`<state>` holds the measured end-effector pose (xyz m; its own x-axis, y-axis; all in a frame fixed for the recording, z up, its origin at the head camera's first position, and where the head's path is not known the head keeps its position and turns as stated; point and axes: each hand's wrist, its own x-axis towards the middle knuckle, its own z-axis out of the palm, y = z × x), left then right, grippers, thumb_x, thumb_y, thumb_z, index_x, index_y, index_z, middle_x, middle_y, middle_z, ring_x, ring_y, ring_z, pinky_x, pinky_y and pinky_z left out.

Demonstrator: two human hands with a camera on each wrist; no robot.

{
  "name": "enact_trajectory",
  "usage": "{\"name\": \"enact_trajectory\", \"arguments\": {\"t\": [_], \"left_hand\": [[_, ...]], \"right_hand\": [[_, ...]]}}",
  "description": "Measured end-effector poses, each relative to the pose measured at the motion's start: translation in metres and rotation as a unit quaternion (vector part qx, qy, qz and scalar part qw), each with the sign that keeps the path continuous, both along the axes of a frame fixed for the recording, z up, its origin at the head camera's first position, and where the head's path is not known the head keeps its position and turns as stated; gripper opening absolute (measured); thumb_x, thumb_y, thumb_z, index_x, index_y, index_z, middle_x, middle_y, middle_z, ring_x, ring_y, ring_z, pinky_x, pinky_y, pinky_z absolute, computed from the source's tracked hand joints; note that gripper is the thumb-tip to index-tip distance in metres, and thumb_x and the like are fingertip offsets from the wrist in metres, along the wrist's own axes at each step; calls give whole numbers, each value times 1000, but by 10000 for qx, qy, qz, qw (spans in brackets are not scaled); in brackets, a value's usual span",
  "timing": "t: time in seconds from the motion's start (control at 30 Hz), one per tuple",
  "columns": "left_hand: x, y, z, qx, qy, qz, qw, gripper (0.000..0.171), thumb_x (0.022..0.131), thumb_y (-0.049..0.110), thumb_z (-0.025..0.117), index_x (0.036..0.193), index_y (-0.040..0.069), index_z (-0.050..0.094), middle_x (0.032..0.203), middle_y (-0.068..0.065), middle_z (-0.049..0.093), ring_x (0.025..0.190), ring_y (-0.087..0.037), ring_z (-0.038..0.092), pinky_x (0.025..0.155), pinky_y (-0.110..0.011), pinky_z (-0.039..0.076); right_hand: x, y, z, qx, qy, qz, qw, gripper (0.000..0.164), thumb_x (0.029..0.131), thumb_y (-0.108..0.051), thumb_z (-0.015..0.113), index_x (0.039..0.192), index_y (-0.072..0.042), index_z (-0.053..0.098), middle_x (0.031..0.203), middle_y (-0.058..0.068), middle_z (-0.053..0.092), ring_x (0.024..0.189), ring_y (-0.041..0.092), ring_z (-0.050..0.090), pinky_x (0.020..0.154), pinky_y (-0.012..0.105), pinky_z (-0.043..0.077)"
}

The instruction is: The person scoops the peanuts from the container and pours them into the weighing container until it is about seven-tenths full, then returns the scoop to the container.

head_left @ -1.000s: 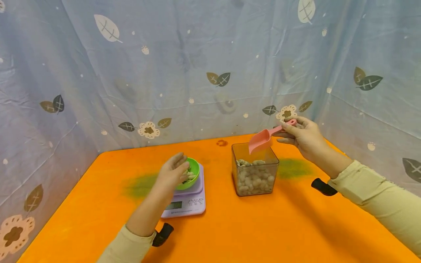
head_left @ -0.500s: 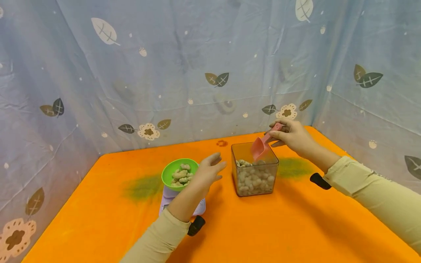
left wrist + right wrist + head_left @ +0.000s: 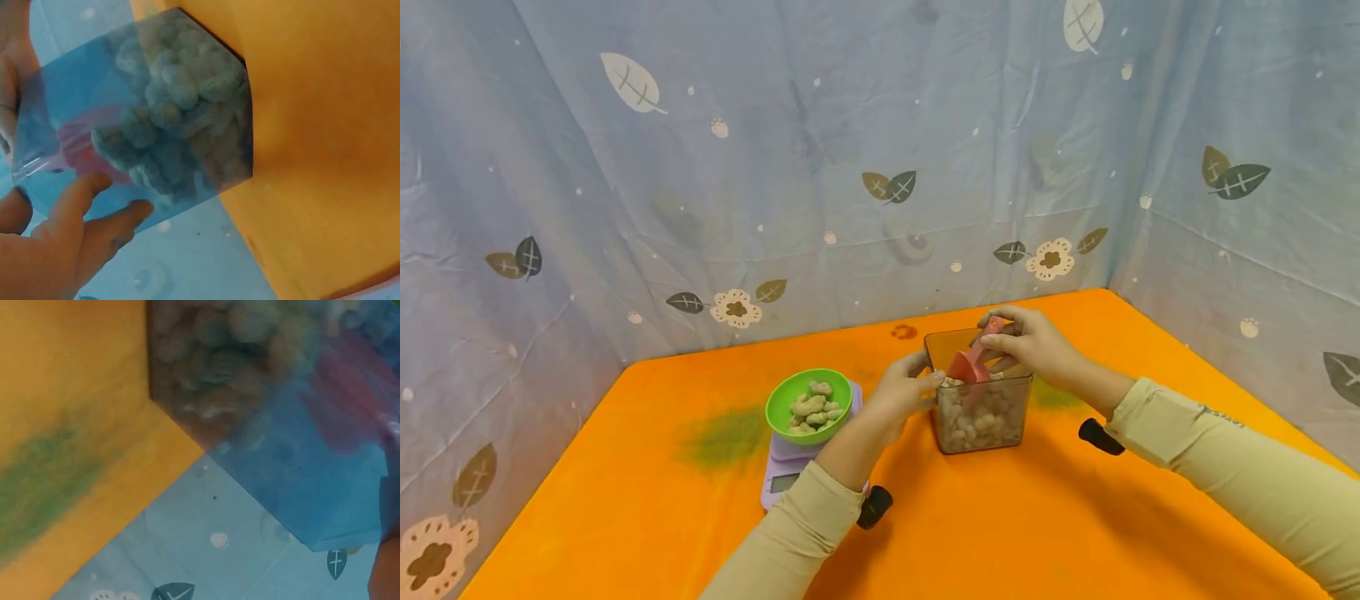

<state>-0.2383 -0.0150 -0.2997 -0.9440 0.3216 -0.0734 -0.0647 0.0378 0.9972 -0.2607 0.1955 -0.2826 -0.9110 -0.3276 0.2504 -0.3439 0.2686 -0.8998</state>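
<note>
My right hand [image 3: 1030,346] pinches the handle of a pink scoop [image 3: 967,367], whose blade dips among the peanuts [image 3: 977,421] inside a clear square container [image 3: 946,437]. At the container's left side, my left hand [image 3: 891,396] grips the rim corner, thumb toward the front and fingers along the wall. Through that wall the left wrist view shows the scoop [image 3: 87,147] as a reddish shape beside the heaped peanuts [image 3: 181,87]. Only an edge of my right hand [image 3: 384,575] enters the right wrist view.
Left of the container, a green bowl [image 3: 781,408] with several peanuts sits on a lilac kitchen scale [image 3: 771,492], partly covered by my left forearm. An orange cloth [image 3: 1000,533] covers the table. A patterned curtain [image 3: 820,167] stands behind and at both sides.
My left hand has moved right from over the green bowl to the container's rim. My right hand has lowered the scoop from above the container into the peanuts.
</note>
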Motion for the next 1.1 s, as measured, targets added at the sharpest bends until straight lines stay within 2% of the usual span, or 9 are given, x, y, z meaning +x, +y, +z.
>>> {"name": "enact_trajectory", "arguments": {"t": [0.2, 0.27, 0.37, 0.43, 0.57, 0.67, 0.8, 0.87, 1.1], "left_hand": [[2, 1, -1, 135, 58, -69, 9999, 54, 101, 1, 48, 149, -9, 26, 155, -27, 21, 135, -40, 37, 105, -54, 40], [2, 1, -1, 168, 62, -62, 9998, 54, 101, 1, 49, 149, -9, 27, 155, -27, 21, 135, -41, 37, 105, -54, 40], [2, 1, -1, 133, 52, -69, 9999, 53, 101, 3, 49, 149, -7, 29, 155, -26, 23, 133, -40, 40, 104, -53, 42], [2, 1, -1, 123, 21, -89, 9999, 53, 101, 4, 49, 149, -5, 29, 155, -24, 23, 133, -38, 40, 104, -52, 42], [2, 0, 1, 92, -11, -91, 9999, 54, 102, 4, 48, 150, -4, 28, 156, -23, 22, 135, -39, 38, 105, -53, 40], [2, -1, 2, 104, -7, -75, 9999, 53, 102, 4, 48, 150, -4, 28, 156, -24, 21, 136, -40, 35, 106, -54, 39], [1, -2, 2, 104, 5, -71, 9999, 52, 102, 4, 48, 149, -4, 30, 156, -23, 22, 135, -40, 37, 106, -52, 40], [1, -2, 2, 100, 5, -49, 9999, 52, 101, 5, 49, 149, -5, 30, 156, -24, 22, 135, -40, 38, 105, -51, 41], [2, -6, 3, 158, -74, 187, 9997, 56, 101, 8, 52, 150, -4, 27, 155, -24, 25, 135, -40, 37, 105, -49, 42]], "right_hand": [[1, -8, 8, 202, -357, -242, 9989, 33, 98, -2, 56, 125, 14, 46, 98, 19, 66, 74, 20, 70, 67, 36, 61], [1, -11, 9, -10, -507, -264, 9984, 34, 99, -2, 55, 127, 15, 44, 95, 16, 66, 73, 18, 70, 66, 34, 61], [1, -11, 11, -636, -847, -381, 9936, 36, 100, 1, 50, 130, 16, 39, 89, 9, 68, 72, 13, 70, 64, 29, 60], [1, -10, 11, -792, -1032, -463, 9904, 36, 100, 1, 49, 131, 16, 37, 85, 5, 68, 70, 12, 70, 63, 27, 60], [1, -8, 12, -877, -1290, -420, 9869, 38, 102, -2, 47, 133, 15, 35, 85, 4, 68, 71, 13, 70, 67, 28, 60], [0, -6, 13, -1356, -1383, -387, 9803, 42, 102, -2, 46, 137, 16, 29, 85, 5, 68, 71, 13, 71, 68, 26, 59], [-2, 4, 15, -2159, -1580, -338, 9630, 50, 102, -1, 43, 143, 16, 20, 83, 6, 68, 73, 12, 71, 68, 23, 59], [-3, 9, 15, -2530, -1754, -299, 9510, 48, 102, -2, 43, 142, 13, 21, 82, 8, 68, 74, 14, 71, 68, 23, 58], [-4, 27, 11, -3617, -2172, -105, 9066, 22, 100, -2, 47, 120, 2, 36, 88, 13, 68, 76, 19, 72, 71, 26, 59]]}}
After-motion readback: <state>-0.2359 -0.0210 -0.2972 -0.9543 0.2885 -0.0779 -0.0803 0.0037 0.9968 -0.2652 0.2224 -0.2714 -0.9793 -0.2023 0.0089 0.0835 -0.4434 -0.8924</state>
